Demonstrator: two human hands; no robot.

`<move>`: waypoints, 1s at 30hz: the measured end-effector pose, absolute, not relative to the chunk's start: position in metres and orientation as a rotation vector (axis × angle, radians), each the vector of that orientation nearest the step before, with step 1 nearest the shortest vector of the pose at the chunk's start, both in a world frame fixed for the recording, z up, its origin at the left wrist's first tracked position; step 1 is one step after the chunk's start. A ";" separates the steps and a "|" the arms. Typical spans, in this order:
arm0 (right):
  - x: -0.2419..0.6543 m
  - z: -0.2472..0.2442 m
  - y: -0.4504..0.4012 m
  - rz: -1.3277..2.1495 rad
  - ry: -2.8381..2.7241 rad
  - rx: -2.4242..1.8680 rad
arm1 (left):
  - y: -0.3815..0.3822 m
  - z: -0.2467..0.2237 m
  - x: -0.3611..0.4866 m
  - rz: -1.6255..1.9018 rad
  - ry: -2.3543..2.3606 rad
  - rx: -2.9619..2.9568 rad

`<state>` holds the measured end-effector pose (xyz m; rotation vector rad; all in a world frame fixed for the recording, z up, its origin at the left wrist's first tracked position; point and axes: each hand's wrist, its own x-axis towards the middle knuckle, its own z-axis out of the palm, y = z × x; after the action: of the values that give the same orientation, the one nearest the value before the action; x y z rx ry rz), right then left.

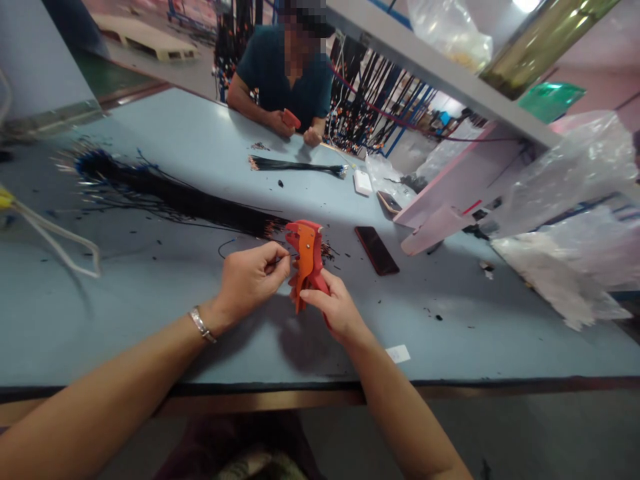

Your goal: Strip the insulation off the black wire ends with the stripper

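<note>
Table: pale blue worktable (150, 313) with a dark front edge.
Shelf: grey slanted shelf (425, 60) overhead at right.
Floor: green floor (107, 73), a wooden pallet (143, 37) beyond.
Racks: hanging black cables (370, 93) behind the table.
Light: bright lamp (525, 4) top right.

No lettering or numbers (labels and brands included) can be read anywhere.

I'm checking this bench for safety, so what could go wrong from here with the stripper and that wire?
The left hand pinches a thin wire right at the head of the orange wire stripper held by the right hand; fingertips could get nipped. The dark phone lies close by among wire scraps and might get scratched.
</note>
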<state>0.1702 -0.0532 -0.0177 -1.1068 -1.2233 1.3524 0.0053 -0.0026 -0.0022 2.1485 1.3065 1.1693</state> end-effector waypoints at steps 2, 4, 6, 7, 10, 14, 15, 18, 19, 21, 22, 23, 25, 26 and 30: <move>0.169 -0.017 -0.054 1.310 -1.267 -1.147 | -0.003 -0.003 0.005 1.180 1.305 2.166; 0.168 -0.017 -0.054 1.250 -1.334 -1.193 | -0.003 -0.003 0.006 1.190 1.300 2.182; 0.167 -0.015 -0.055 1.174 -1.399 -1.237 | -0.003 -0.004 0.006 1.181 1.287 2.193; 0.166 -0.014 -0.055 1.137 -1.425 -1.254 | -0.003 -0.004 0.006 1.173 1.280 2.194; 0.163 -0.011 -0.055 1.062 -1.470 -1.284 | -0.003 -0.005 0.006 1.148 1.272 2.182; 0.163 -0.011 -0.055 1.014 -1.492 -1.300 | -0.004 -0.006 0.006 1.127 1.260 2.186; 0.163 -0.012 -0.055 1.004 -1.498 -1.306 | -0.004 -0.007 0.006 1.125 1.260 2.190; 0.162 -0.013 -0.054 0.975 -1.510 -1.328 | -0.004 -0.008 0.006 1.141 1.266 2.197; 0.162 -0.013 -0.053 0.961 -1.512 -1.337 | -0.004 -0.008 0.006 1.151 1.268 2.198; 0.161 -0.014 -0.053 0.928 -1.517 -1.359 | -0.004 -0.008 0.007 1.159 1.268 2.197; 0.160 -0.014 -0.052 0.913 -1.518 -1.372 | -0.004 -0.008 0.007 1.152 1.267 2.196; 0.159 -0.014 -0.052 0.899 -1.519 -1.386 | -0.004 -0.008 0.007 1.145 1.263 2.194; 0.158 -0.015 -0.051 0.874 -1.517 -1.411 | -0.003 -0.009 0.007 1.132 1.253 2.190; 0.158 -0.015 -0.051 0.861 -1.517 -1.422 | -0.003 -0.010 0.008 1.126 1.252 2.186; 0.157 -0.016 -0.050 0.821 -1.522 -1.462 | -0.002 -0.015 0.009 1.112 1.248 2.154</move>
<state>0.1571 -0.0501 -0.0159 -1.4621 -1.5218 0.8210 0.0087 -0.0017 -0.0146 2.1545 1.2478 1.1121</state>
